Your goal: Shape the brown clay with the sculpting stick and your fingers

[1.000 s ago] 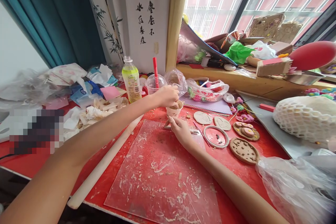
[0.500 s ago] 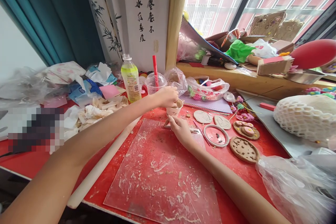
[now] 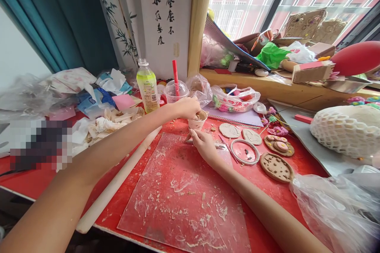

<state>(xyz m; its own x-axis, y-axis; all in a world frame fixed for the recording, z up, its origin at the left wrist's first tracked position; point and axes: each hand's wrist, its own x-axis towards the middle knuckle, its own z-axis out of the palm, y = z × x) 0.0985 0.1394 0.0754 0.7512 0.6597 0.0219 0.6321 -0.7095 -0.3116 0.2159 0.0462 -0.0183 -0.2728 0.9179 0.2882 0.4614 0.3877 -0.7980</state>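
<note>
Cup (image 3: 197,125) upright toward bench's (image 3: 175,126) far edge; left hand (image 3: 189,107) at mouth, right hand (image 3: 206,146) by base; cannot tell either grip.

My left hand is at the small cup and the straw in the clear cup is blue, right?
Not quite: the straw is red, as the head view shows. It does stand in the clear cup, and your left hand is at the small cup.

One paper cup (image 3: 196,125), four discs (image 3: 276,167)

Slim bare arms (image 3: 130,140), narrow bare wrists (image 3: 219,163), small bare left grip (image 3: 190,108) and matching right grip (image 3: 204,143)
</note>
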